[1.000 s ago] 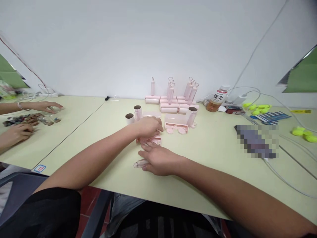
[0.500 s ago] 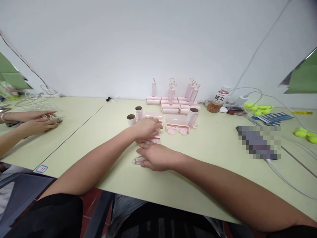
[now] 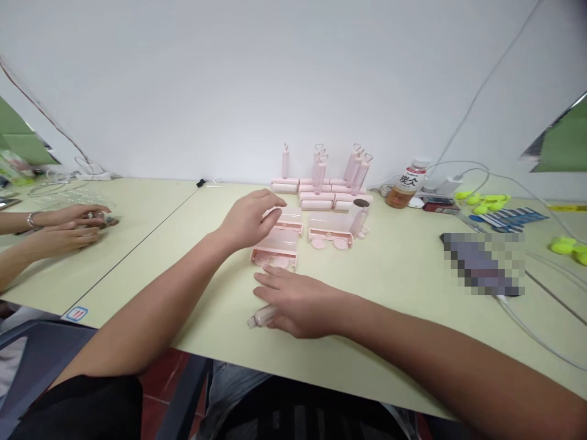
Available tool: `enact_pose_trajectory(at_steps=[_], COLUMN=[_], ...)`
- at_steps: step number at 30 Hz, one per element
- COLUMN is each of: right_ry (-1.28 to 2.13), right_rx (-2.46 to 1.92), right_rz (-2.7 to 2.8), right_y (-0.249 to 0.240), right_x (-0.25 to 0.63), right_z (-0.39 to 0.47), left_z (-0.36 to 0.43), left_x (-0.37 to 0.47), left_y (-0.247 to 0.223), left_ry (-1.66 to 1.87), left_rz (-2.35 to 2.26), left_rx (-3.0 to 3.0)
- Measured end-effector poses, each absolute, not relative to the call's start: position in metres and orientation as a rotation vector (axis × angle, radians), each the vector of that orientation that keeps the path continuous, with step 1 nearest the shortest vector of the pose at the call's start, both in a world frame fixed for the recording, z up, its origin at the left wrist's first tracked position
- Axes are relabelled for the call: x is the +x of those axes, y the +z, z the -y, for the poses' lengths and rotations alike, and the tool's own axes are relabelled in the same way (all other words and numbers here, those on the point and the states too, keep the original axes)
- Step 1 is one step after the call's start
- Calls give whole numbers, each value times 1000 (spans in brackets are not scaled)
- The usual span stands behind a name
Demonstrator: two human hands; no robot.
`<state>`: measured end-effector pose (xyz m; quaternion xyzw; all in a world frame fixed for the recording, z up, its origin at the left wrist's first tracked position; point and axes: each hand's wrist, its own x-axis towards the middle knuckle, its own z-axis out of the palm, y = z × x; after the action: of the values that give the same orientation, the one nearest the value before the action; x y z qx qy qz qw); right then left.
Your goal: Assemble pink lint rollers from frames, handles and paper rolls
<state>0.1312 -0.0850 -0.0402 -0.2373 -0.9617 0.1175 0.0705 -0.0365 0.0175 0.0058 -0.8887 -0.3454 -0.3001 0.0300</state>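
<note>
My right hand (image 3: pixel 302 304) has the clear tube (image 3: pixel 263 317) clamped, just in front of the open pink box (image 3: pixel 274 252) on the tabletop (image 3: pixel 220 318). Left hand (image 3: pixel 251 221), fingers loosely curled, above and behind box's left end; can't tell if gripping. Pink bottles (image 3: pixel 320 175) well behind box.

Left arm (image 3: pixel 169 311) and right arm (image 3: pixel 422 327) extended forward
Left hand (image 3: pixel 250 221) farther forward, fingers (image 3: pixel 268 200) bent; right hand (image 3: pixel 300 302) palm down, fingers directed left, slightly spread
</note>
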Motion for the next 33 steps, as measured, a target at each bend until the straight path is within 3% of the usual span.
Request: enact_pose_trajectory(at_steps=[6,11,14,21,33], right_ry=[480,232,148,153,215], right_rx=[-904,-1552,-1715,-1725,-1651], right_rz=[2743,2645,2578,2528,2451], right_y=[-24,-34,-43,-53,-57], right_x=[172,225,244,253,266], right_z=[98,74,63,53,36], left_z=[0,-9,-20,-42,-58], left_x=[-28,1,21,57,63], left_y=[-6,-19,-22,-29,-32], left_ry=[-747,-409,-232,-11,-9], left_rz=[1073,1086,1135,1165,1145], left_rx=[-2848,-2859,-2808,-2757,-2718])
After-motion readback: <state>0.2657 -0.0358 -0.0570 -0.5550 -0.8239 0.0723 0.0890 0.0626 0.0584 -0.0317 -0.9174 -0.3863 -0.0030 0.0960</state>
